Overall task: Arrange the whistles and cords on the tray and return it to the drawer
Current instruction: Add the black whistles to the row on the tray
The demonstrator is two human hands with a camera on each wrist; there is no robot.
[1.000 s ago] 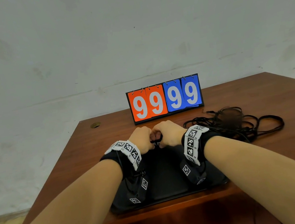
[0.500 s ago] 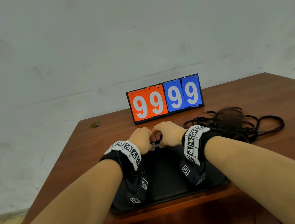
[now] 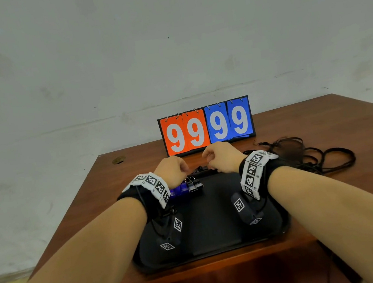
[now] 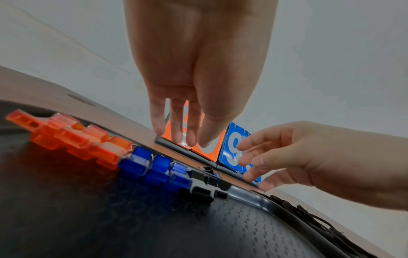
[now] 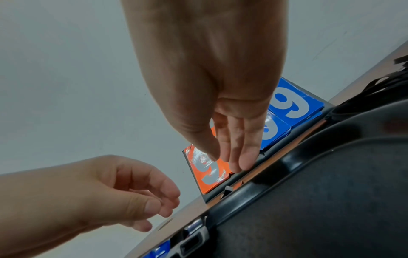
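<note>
Wooden table [image 3: 319, 125], black tray [image 3: 215, 227] at its near edge, tangled black cords [image 3: 318, 153] on the table right of it, left hand [image 3: 172, 171] and right hand [image 3: 222, 158] loose-fingered, empty, above the tray's far rim, orange, blue, black whistles [image 4: 154, 165] rowed there.

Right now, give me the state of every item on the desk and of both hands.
Orange whistles: in a row on the tray.
Blue whistles: next in that row.
Black whistles: end of the row.
Tray: on the desk.
Cords: tangled, off the tray.
Scoreboard: upright, reads 99 99.
Left hand: empty.
Right hand: empty.
</note>
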